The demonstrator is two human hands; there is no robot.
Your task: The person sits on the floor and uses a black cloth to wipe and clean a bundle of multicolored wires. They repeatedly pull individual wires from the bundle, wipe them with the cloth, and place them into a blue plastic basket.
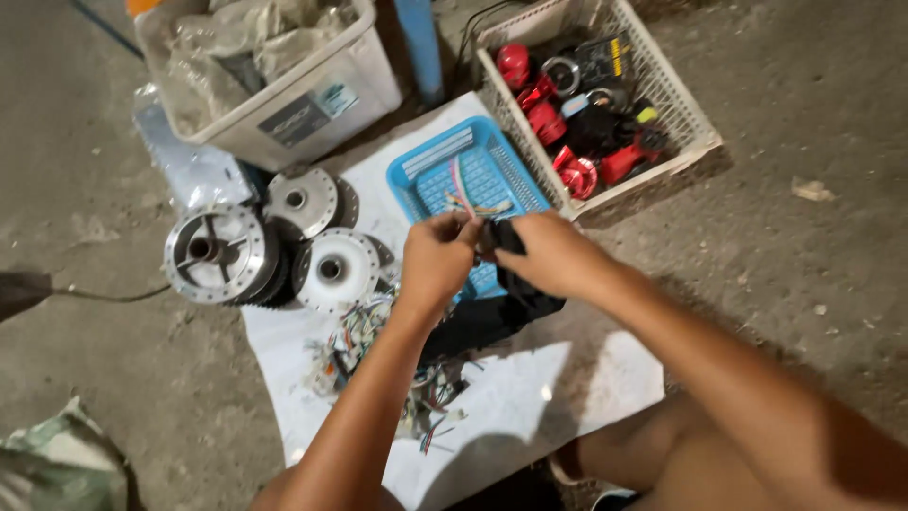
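- Knee and forearms of the seated person fill the frame's 6 o'clock edge; both arms reach toward the centre.
- White sheet point(530, 397) spread on the concrete floor; loose coloured wire scraps point(364, 355) lie at 8 o'clock of the hands.
- Left hand point(437, 260): fingers pinched on thin coloured wire ends point(470, 203) that rise from the bundle.
- Right hand point(553, 254): fingers clenched around a black cable sleeve point(511, 284), whose tail hangs down to the sheet. The sleeve sits between the two hands, at frame centre.
- Step in hand, as a judgement: separating or drawing out wires from the sleeve. A next move would call for a firm right grip and a fine left pinch.
- Blue tray point(430, 180) directly beyond the hands, at 12 o'clock.
- Three metal wheel hubs point(213, 255) at 9 o'clock.
- White crate point(695, 128) of red and black parts at 1 o'clock; plastic tub point(364, 85) at 11 o'clock.
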